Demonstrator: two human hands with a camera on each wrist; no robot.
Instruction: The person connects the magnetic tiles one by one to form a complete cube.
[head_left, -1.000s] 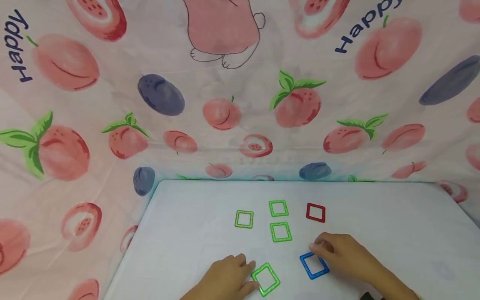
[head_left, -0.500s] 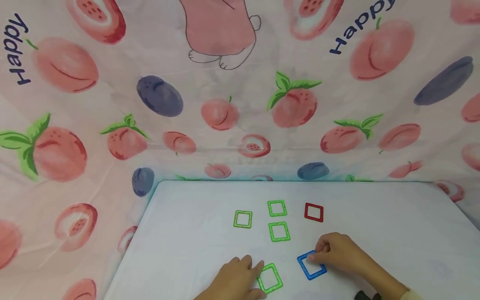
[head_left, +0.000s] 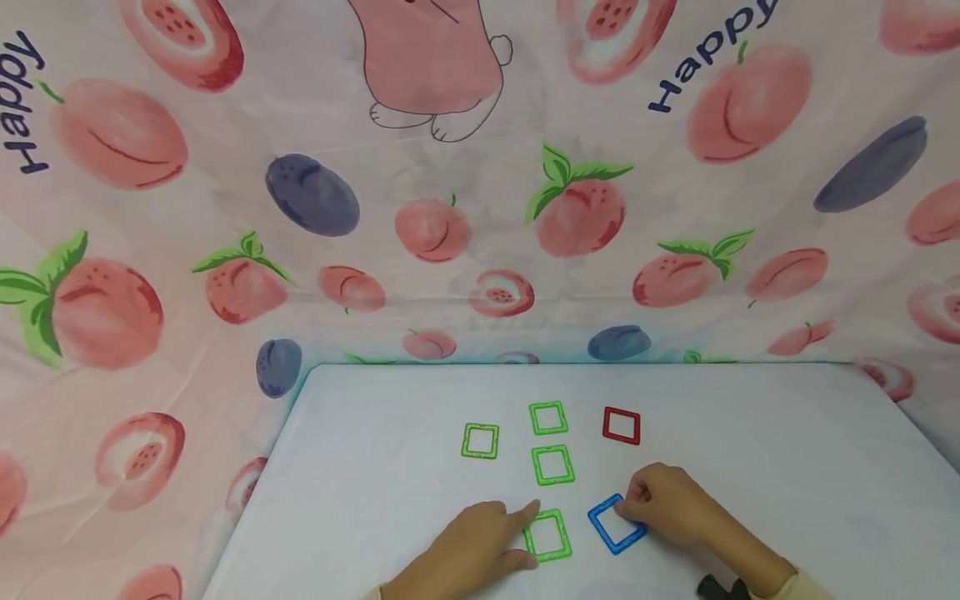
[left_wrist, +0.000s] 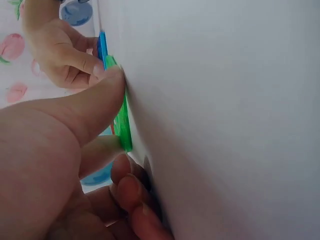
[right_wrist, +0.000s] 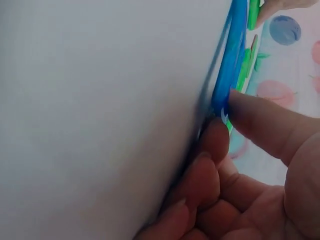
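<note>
As I watched from afar, the left hand (head_left: 478,543) held a green square (head_left: 565,533) between spread thumb and finger; the right hand (head_left: 670,502) pinched a blue square (head_left: 602,534) beside it on the desk (head_left: 757,442).

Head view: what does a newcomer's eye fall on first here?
Probably the peach-printed cloth behind the white table. Next come the blue square frame pinched by the right hand and the green square frame held by the left hand, both at the table's near side. The red square frame, farther back, stands out.
</note>
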